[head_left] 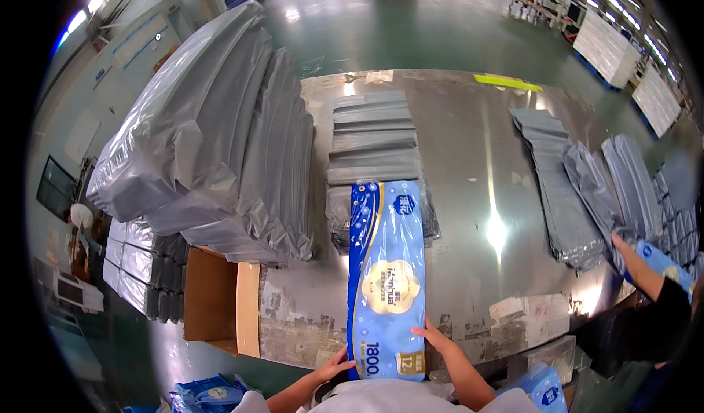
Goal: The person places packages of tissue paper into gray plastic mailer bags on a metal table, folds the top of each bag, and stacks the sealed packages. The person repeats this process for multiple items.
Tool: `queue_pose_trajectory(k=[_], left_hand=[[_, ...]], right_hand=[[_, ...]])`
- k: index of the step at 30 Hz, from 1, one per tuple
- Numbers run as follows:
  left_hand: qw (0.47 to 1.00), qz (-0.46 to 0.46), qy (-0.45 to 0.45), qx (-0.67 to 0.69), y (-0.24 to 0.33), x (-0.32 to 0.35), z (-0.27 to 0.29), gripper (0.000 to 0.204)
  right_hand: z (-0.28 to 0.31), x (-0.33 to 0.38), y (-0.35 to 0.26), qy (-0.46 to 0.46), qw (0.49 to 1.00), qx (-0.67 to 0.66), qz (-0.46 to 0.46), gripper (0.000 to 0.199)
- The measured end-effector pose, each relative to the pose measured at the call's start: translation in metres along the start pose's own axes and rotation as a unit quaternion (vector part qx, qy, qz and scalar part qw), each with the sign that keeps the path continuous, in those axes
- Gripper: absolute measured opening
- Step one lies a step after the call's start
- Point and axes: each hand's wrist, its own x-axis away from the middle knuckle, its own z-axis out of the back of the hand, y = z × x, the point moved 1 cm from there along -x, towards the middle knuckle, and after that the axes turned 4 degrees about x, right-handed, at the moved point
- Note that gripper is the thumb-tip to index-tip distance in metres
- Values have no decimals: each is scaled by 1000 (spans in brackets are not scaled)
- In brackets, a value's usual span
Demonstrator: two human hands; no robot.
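Observation:
A long blue plastic-wrapped tissue pack (pixel 389 266) with a dark-blue side strip lies lengthwise in front of me. Its far end rests over a flat stack of grey plastic bags (pixel 374 138). My left hand (pixel 336 364) grips the near left edge of the pack. On the opposite side, a bit farther up, my right hand (pixel 434 337) holds its right edge, fingers against the wrap. The pack's underside is hidden.
Tall heaps of grey bags (pixel 213 119) rise at the left, above an open cardboard box (pixel 209 299). More grey bags (pixel 561 185) lie at the table's (pixel 469 149) right. There, another person's hand (pixel 636 262) is beside a blue pack (pixel 664 266). Blue packs (pixel 209 395) lie lower left.

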Motion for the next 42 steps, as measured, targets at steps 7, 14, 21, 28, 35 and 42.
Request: queue_pose_trajectory(k=[7, 14, 21, 28, 35, 42], left_hand=[[972, -130, 75, -183, 110, -48, 64, 44], [894, -271, 216, -285, 296, -188, 46, 30], [700, -442, 369, -421, 436, -333, 62, 28], [649, -231, 275, -670, 510, -408, 86, 74], [484, -365, 178, -775, 486, -373, 73, 18], [631, -224, 222, -709, 346, -295, 33, 24]], right_hand=[[0, -4, -13, -20, 998, 22, -62, 99], [-4, 9, -33, 83, 996, -9, 6, 93], [45, 70, -35, 313, 925, -182, -110, 55], [36, 117, -99, 428, 866, -217, -142, 35], [115, 86, -40, 227, 946, -213, -86, 60], [137, 74, -80, 235, 929, -284, -14, 58]])
